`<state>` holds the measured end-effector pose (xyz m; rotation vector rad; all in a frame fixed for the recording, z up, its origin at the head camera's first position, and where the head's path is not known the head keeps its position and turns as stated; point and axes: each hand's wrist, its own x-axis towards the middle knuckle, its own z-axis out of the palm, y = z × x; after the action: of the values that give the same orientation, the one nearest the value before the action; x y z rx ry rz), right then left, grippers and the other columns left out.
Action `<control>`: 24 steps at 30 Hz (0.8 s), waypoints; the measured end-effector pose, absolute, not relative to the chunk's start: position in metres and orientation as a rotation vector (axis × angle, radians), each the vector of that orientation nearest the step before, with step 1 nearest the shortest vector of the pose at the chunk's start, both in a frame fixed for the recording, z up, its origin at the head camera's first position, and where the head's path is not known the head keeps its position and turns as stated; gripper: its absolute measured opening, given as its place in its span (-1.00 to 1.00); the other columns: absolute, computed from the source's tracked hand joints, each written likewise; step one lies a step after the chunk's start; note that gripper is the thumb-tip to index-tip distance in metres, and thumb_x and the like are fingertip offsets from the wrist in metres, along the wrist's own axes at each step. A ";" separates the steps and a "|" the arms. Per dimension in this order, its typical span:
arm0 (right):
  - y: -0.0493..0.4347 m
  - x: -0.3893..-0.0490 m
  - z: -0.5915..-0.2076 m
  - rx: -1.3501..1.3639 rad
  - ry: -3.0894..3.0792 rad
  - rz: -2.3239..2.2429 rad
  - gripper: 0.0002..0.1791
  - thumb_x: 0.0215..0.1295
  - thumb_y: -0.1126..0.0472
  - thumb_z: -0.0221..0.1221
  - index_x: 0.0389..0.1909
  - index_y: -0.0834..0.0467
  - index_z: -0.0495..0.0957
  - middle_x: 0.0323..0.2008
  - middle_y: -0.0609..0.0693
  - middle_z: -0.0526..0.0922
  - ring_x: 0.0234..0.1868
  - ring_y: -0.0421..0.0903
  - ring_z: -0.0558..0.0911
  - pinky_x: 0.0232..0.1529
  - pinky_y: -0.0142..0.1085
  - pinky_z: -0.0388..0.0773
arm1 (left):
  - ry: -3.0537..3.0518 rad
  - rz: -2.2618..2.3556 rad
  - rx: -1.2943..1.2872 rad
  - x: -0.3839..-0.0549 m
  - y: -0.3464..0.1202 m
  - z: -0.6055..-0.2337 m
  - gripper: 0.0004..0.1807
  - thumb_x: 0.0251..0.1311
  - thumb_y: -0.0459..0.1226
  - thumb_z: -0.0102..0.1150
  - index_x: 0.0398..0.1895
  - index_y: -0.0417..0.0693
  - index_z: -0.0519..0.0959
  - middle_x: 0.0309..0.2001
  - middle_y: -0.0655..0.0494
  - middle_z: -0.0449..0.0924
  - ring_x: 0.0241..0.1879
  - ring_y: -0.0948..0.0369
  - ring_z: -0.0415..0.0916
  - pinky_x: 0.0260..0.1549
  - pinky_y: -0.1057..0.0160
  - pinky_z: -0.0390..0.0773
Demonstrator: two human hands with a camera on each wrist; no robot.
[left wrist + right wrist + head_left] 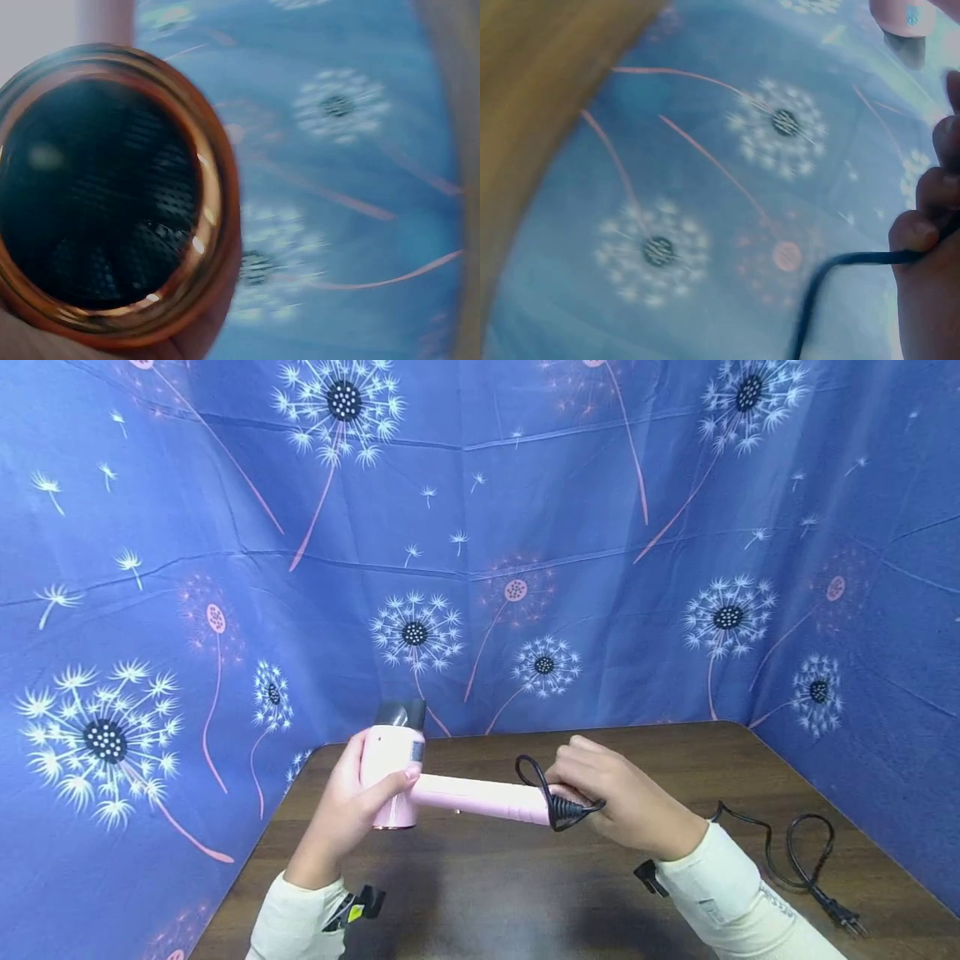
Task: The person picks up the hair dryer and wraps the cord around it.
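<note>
A pink hair dryer with a black nozzle is held up above the brown table. My left hand grips its barrel, thumb across the side facing me. The left wrist view shows the dryer's round rear grille with a copper-coloured rim. At the bottom end of the handle, my right hand has its fingers curled around the black power cord, which loops there. In the right wrist view, the cord passes out of the curled fingers.
On the right of the wooden table, more black cord lies in loose bends and ends in a plug. A blue dandelion-print cloth hangs behind the table and along both sides.
</note>
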<state>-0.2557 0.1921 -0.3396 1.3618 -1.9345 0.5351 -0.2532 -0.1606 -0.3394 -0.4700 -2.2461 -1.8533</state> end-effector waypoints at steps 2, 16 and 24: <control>0.195 -0.258 -0.330 1.433 -1.901 0.581 -0.79 0.33 0.35 0.29 -0.19 -0.07 0.66 -0.43 -0.32 0.50 -0.38 -0.38 0.36 -0.30 -0.63 0.26 | -2.275 -1.761 -0.477 -0.250 -0.162 -0.328 -0.19 0.18 -0.20 0.46 0.44 -0.03 0.25 -0.03 -0.23 0.53 -0.19 0.04 0.67 -0.31 0.07 0.76; 0.198 -0.234 -0.293 1.372 -1.912 0.788 -0.67 0.13 0.43 0.44 -0.23 -0.08 0.69 -0.58 -0.35 0.46 -0.59 -0.51 0.30 -0.61 -0.69 0.18 | -2.246 -1.455 -0.411 -0.224 -0.157 -0.303 -0.08 0.07 -0.12 0.56 0.49 0.20 0.25 -0.08 -0.06 0.59 -0.16 0.04 0.62 -0.26 0.13 0.73; 0.199 -0.208 -0.286 1.232 -1.811 0.805 -0.74 0.10 0.38 0.49 -0.26 0.00 0.74 -0.41 -0.22 0.55 -0.51 -0.41 0.34 -0.57 -0.64 0.24 | -2.144 -1.492 -0.457 -0.218 -0.160 -0.302 -0.07 0.12 -0.18 0.53 0.52 0.19 0.22 -0.05 -0.04 0.56 -0.14 0.02 0.60 -0.26 0.12 0.73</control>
<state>-0.2085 0.1993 -0.2864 1.2315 -1.8106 0.8052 -0.2184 -0.1601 -0.3018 -0.4567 -2.1441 -1.4921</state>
